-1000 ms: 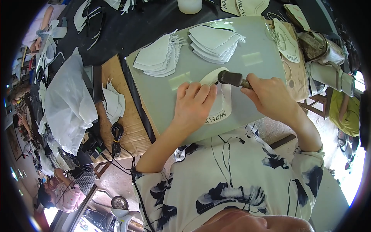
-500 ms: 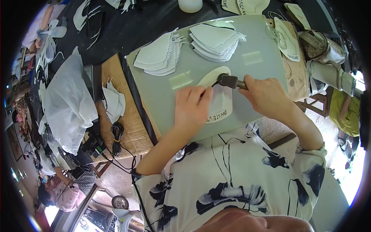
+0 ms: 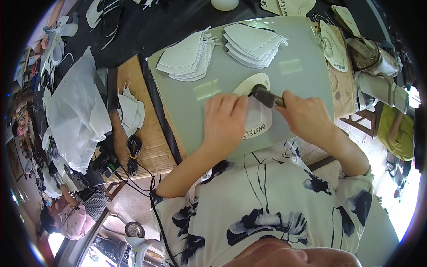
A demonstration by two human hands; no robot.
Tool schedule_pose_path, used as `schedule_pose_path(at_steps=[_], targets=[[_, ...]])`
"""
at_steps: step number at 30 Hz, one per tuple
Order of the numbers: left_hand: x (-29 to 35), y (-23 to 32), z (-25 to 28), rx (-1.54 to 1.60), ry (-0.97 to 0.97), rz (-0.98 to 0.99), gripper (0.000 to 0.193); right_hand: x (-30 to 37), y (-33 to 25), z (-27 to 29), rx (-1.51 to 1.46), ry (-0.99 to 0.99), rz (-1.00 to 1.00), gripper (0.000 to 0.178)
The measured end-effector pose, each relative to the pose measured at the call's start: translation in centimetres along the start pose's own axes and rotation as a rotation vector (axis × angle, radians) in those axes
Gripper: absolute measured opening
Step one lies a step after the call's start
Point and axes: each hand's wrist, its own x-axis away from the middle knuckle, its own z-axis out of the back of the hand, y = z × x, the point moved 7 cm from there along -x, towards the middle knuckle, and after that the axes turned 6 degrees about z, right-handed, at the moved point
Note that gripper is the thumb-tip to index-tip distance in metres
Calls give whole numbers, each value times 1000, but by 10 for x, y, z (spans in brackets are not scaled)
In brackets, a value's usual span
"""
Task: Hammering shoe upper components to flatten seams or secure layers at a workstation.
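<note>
Centrally, left hand (image 3: 224, 122) flat on white printed insole (image 3: 258, 120); right hand (image 3: 307, 116) grips dark hammer (image 3: 266, 95).

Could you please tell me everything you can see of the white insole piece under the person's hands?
The white insole piece lies flat on the grey-green mat, toe end pointing away from the person. It looks like thin, smooth sheet material with a rounded outline and dark printing near its heel end. The left hand presses on its left side; the dark tool in the right hand meets its top.

White insole (image 3: 257, 116); grey-green mat (image 3: 302, 84)
</note>
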Motion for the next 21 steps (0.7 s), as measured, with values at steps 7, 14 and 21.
schedule_pose_path(at_steps=[7,14,21], targets=[[10,0,-1,-17,-17,24,32,0,8,-6,-55,-65,-93,25],[9,8,0,-59,-11,-66,32,-2,-12,2,-108,-28,-12,25],[9,-2,2,17,-4,44,31,0,1,-4,-60,-71,-79,25]])
